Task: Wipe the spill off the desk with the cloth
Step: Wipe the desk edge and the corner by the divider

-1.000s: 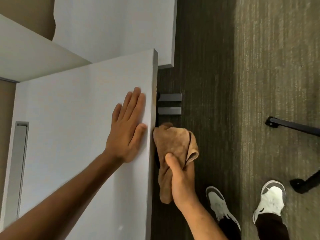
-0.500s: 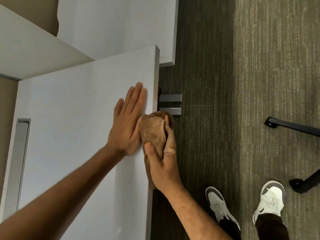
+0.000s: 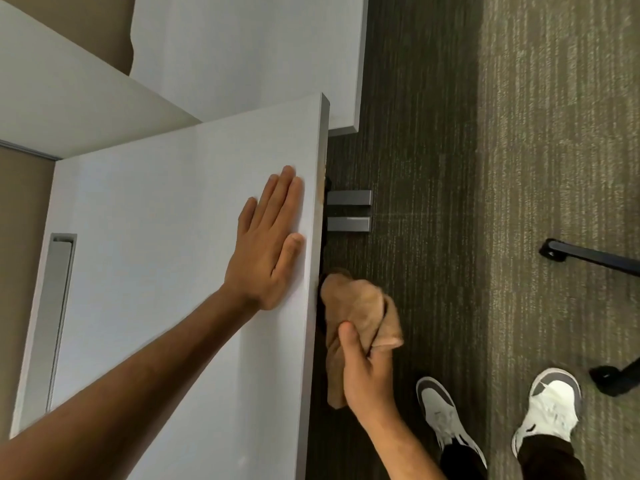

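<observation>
A pale grey desk (image 3: 166, 271) fills the left half of the head view. My left hand (image 3: 266, 244) lies flat on its top near the right edge, fingers straight. My right hand (image 3: 363, 372) grips a bunched brown cloth (image 3: 356, 306), which is off the desktop and pressed against the desk's right side edge, just below my left hand. A faint brownish smear (image 3: 321, 188) shows on that side edge further up. I see no liquid on the desktop itself.
Two grey metal brackets (image 3: 348, 209) stick out from under the desk. A second desk (image 3: 242, 57) stands beyond. Black chair legs with a caster (image 3: 609, 375) sit at the right on the carpet. My two shoes (image 3: 440, 417) are beside the desk.
Half a second ago the cloth was up on the desk edge beside my left hand. It has since slid back down along the side edge. My left hand has stayed flat.
</observation>
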